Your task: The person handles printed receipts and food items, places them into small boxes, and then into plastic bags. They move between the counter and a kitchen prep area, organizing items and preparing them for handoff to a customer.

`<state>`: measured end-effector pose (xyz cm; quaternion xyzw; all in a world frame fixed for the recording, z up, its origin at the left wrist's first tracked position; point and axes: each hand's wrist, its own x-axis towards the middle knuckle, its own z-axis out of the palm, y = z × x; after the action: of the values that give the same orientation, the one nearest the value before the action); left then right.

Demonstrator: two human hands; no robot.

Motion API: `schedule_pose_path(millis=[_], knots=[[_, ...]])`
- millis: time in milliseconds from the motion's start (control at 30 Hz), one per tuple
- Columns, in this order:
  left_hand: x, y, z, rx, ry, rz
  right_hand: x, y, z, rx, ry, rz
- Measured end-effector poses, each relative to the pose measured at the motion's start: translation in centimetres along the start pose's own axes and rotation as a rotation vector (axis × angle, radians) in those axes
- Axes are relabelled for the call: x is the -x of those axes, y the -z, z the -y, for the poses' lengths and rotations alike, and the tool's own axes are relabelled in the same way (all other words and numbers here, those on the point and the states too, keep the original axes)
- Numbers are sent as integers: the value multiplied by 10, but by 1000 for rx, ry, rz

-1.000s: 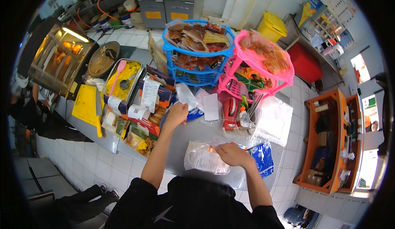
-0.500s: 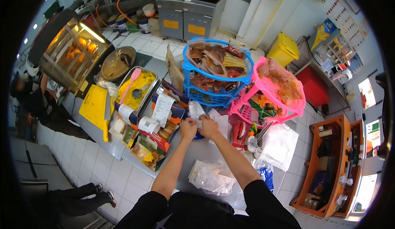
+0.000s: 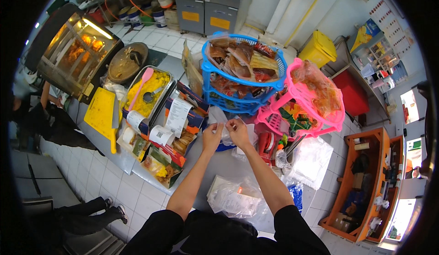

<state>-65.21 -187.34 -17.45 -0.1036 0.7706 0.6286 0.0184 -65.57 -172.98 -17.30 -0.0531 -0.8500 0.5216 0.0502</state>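
My left hand (image 3: 211, 137) and my right hand (image 3: 238, 132) are side by side over the metal table, fingers pinched. Between and just beyond them is a thin whitish plastic bag (image 3: 216, 116), whose upper edge both hands seem to grip. Left of my hands stand several open food boxes with yellow rice; one is a front box (image 3: 157, 169). Curled white receipts, such as a long receipt (image 3: 177, 116), lie on the boxes. In front of my forearms lies a clear plastic pack (image 3: 235, 198) with papers in it.
A blue tiered basket (image 3: 208, 75) and a pink basket (image 3: 337, 117) hold bagged food beyond my hands. To the left are a tray of yellow rice (image 3: 157, 83), a yellow cutting board (image 3: 98, 113) with a knife (image 3: 116, 113), and a lit warmer (image 3: 75, 53). Another person (image 3: 50, 122) stands there.
My hands have drawn slightly apart and a little upward, both still pinching at the thin plastic. The view has shifted slightly; the boxes and baskets keep their places.
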Motion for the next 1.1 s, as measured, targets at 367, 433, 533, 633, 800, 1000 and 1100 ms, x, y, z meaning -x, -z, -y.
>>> schedule_pose_path(millis=[367,433,533,633,800,1000,1100], knots=[[12,10,-41,-295,-87,-124,6,21,-12,-444,-267,-8],[23,6,-51,-401,-333,-277,10,28,-8,-472,-249,2],[29,0,-47,-339,-440,55,14,35,2,-462,-195,17],[21,-3,-26,-724,-397,290,15,46,23,-440,-75,-35],[33,13,-43,-861,-377,369,51,110,96,-536,63,-244],[145,109,-161,-420,-145,777,202,188,181,-775,144,-196],[171,117,-177,-812,-571,612,237,177,180,-477,-33,192]])
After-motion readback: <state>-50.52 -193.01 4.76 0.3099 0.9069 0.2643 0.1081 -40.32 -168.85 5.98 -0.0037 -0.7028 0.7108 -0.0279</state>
